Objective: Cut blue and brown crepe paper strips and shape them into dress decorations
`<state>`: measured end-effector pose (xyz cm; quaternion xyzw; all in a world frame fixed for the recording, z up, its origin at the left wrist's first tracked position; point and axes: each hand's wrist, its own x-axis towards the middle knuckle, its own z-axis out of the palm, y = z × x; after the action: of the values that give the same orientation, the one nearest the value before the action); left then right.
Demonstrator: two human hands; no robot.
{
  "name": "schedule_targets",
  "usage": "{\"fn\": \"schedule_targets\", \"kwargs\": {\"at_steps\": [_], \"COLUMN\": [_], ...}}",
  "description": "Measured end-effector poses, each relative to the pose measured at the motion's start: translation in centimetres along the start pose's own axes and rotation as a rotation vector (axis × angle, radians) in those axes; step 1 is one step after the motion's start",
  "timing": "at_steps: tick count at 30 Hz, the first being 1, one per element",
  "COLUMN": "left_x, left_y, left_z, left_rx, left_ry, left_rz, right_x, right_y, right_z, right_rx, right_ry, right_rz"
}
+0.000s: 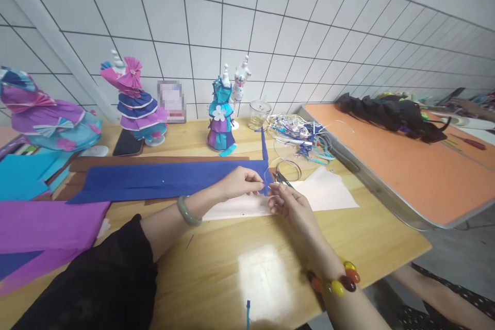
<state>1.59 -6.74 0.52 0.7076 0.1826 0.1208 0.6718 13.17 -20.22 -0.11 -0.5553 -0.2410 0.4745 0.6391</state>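
My left hand [247, 181] is closed in a pinch above the blue fabric [154, 178]. Facing it, my right hand [289, 201] has thumb and forefinger pinched, the other fingers curled. A thin white strand [266, 174] shows between the two sets of fingertips; its exact kind is too small to tell. Just behind the right hand lie dark scissors [282, 179], partly covered. White sheet material [332, 191] spreads beneath and right of my hands. A narrow blue strip [264, 147] runs back from the blue fabric.
Dress forms in small dresses [220, 118] stand along the tiled wall, near a phone [128, 143] and a glass [259, 113]. Tangled scraps [301, 136] lie at back right. Purple fabric [50, 221] is at left. An orange table [390, 165] adjoins; another person's arm [436, 289] shows at lower right.
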Motion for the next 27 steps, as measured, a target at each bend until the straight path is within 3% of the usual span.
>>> {"fn": "schedule_targets", "kwargs": {"at_steps": [6,18,24,27], "left_x": [-0.1,0.0,0.0,0.1], "left_y": [0.0,-0.2,-0.3,-0.4], "left_z": [0.1,0.1,-0.4,-1.2], "left_rx": [0.066,0.077,0.174,0.331], "left_ry": [-0.079,-0.133,-0.094,-0.126], "left_rz": [-0.022,-0.062,-0.121,-0.148], "right_x": [0.1,0.3,0.5,0.6], "right_y": [0.5,0.6,1.1,1.4], "right_z": [0.3,-0.1,-0.3,-0.5], "right_rx": [-0.078,-0.112,-0.168,-0.198], "right_ry": [0.014,0.012,-0.002,0.001], "right_rz": [-0.108,-0.136,-0.149,-0.158]}}
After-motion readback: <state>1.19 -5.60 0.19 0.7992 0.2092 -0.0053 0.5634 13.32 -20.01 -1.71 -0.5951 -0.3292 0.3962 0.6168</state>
